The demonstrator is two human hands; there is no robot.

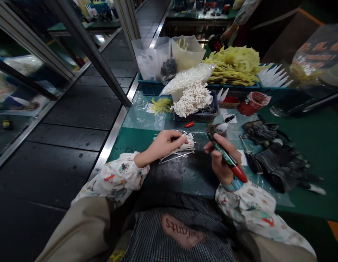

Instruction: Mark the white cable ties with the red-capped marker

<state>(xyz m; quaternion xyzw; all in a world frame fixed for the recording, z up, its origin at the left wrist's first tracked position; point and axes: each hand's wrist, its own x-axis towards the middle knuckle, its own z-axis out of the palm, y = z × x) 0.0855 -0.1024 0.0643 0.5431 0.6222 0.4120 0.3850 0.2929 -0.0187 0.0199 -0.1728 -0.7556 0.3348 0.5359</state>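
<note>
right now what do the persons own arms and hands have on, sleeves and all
The left hand and right hand are bare, with no gloves. The left sleeve and right sleeve match: loose, off-white, and printed with small colourful pictures. A blue-green band shows at the right wrist, just past the cuff.

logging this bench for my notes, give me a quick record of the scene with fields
left hand: fingers on a bundle of thin white strands
right hand: holds a green pen with a red end
right of the hands: dark feathers on the green bench mat
far side of bench: yellow feathers in a blue crate
left of bench: black conveyor belt
</note>
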